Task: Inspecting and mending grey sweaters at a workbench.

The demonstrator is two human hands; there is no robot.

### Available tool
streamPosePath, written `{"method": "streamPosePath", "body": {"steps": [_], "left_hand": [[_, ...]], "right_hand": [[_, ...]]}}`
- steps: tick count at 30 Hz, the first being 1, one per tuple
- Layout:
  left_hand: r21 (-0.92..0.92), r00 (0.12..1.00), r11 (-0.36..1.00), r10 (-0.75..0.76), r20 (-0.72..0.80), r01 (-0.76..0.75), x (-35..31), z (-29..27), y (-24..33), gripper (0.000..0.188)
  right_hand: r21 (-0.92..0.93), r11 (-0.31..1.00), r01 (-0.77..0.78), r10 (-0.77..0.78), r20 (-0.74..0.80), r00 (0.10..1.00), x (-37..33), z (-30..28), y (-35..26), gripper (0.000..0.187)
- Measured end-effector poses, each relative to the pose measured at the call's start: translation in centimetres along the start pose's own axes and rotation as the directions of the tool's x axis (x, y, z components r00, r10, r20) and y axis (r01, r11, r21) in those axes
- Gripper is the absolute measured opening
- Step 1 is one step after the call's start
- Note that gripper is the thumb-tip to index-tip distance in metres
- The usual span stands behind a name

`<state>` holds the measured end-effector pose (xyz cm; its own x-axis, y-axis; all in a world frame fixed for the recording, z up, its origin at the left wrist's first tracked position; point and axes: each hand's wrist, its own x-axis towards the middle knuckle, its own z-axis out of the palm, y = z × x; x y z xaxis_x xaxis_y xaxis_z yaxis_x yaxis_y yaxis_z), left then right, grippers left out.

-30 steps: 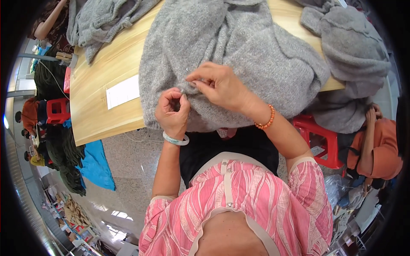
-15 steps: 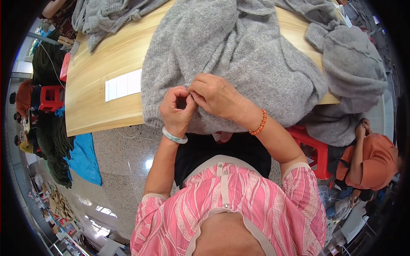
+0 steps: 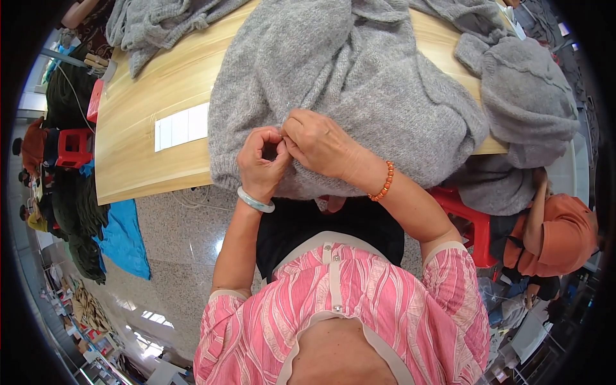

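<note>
A grey knitted garment [image 3: 378,122] is spread over the table and hangs over its near edge in front of me. Above its lower part my two hands meet, fingertips touching. My left hand [image 3: 262,162] is curled, thumb and forefinger pinched into a ring. My right hand [image 3: 321,144] bends over it, its thumb and forefinger pressed together at the same spot. Whatever lies between the fingertips is too small to make out. A pale bangle [image 3: 255,201] circles my left wrist, and orange beads [image 3: 383,182] circle my right.
The wooden table [image 3: 138,170] carries a white paper strip [image 3: 182,127] left of the garment. More grey knitwear lies at the far left [image 3: 151,32] and right [image 3: 529,96]. A red stool [image 3: 478,234] stands below the table's right side, near a person in orange [image 3: 561,234].
The hands keep their pinch, with barely any shift. The whole view has moved slightly. At the right, the person in orange has changed arm position.
</note>
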<state>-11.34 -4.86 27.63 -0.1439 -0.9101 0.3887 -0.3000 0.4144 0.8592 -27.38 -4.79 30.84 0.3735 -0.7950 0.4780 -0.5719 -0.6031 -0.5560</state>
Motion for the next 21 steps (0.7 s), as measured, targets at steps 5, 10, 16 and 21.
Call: {"method": "streamPosePath", "body": {"steps": [5, 10, 16, 21], "left_hand": [[0.008, 1.000, 1.000, 0.008, 0.022, -0.008, 0.1, -0.3, 0.0, 0.014], [0.041, 0.997, 0.998, 0.036, 0.067, -0.039, 0.7, -0.6, 0.2, 0.015], [0.041, 0.990, 0.999, 0.027, 0.142, -0.033, 1.1, -0.7, 0.2, 0.014], [-0.038, 0.988, 0.998, -0.040, 0.146, 0.046, 1.1, -0.7, -0.7, 0.014]], "right_hand": [[-0.037, 0.999, 0.008, -0.008, -0.006, 1.000, -0.3, 0.4, 0.1, 0.011], [0.042, 0.999, -0.022, 0.024, -0.051, 0.998, -0.3, 0.6, 0.4, 0.011], [0.206, 0.951, -0.231, 0.235, 0.002, 0.972, -0.1, 0.6, 1.0, 0.010], [0.305, 0.872, -0.382, 0.366, 0.110, 0.924, 0.8, -0.1, 1.3, 0.014]]}}
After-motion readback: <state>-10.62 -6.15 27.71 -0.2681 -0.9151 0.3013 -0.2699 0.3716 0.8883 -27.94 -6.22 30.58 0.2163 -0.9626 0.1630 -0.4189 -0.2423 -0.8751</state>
